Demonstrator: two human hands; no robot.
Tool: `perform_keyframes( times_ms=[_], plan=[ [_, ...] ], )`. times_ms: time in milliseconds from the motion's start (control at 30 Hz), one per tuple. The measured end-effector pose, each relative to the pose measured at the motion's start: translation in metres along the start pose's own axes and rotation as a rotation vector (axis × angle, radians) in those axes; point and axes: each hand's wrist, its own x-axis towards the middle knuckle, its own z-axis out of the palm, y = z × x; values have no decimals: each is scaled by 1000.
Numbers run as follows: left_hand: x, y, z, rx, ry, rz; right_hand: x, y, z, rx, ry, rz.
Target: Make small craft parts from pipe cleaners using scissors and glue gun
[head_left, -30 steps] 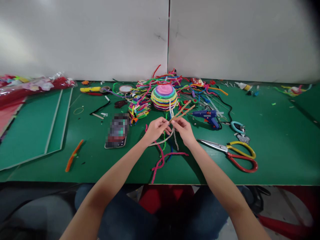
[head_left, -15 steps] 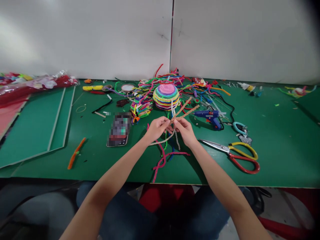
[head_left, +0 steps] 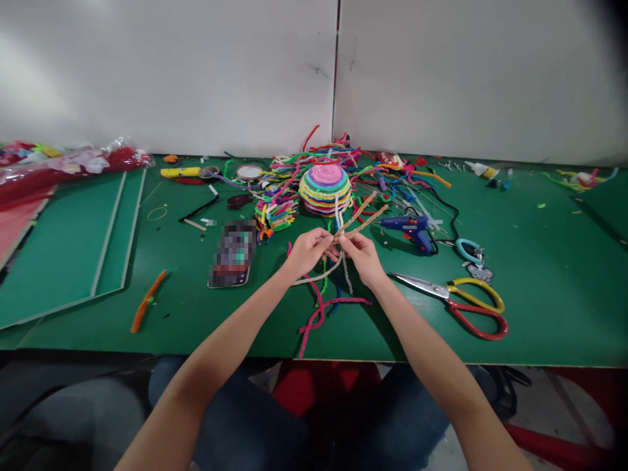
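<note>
Two tan stems [head_left: 362,209] splay slightly wider, pinched by both hands' fingers [head_left: 326,242].

Tan stems [head_left: 363,207] look fuzzy (quite matt), scissor blades [head_left: 422,284] shiny metal.

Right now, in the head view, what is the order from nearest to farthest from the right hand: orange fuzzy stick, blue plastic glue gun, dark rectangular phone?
From the right hand:
1. Blue plastic glue gun: just to its right.
2. Dark rectangular phone: left, beyond the left hand.
3. Orange fuzzy stick: farthest left, past the phone.
</note>
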Motion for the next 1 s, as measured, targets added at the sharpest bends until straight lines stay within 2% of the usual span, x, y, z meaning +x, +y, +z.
perform_keyframes(
  times_ms=[233, 600, 733, 867, 1000],
  plan=[
    [-2, 4, 3, 4, 17, -24, 2, -2, -1, 30, 51, -46],
    [-3, 4, 3, 67, -8, -42, 2, 2, -4, -78, 107, -101],
    [-3, 2, 3, 84, -17, -42, 2, 1, -7, -172, 104, -190],
    [-3, 0, 3, 80, -11, -33, -1, -5, -8, -310, 177, -337],
    [-4, 1, 4, 98, -10, -24, -3, -8, -5, -338, 220, -327]
  ],
)
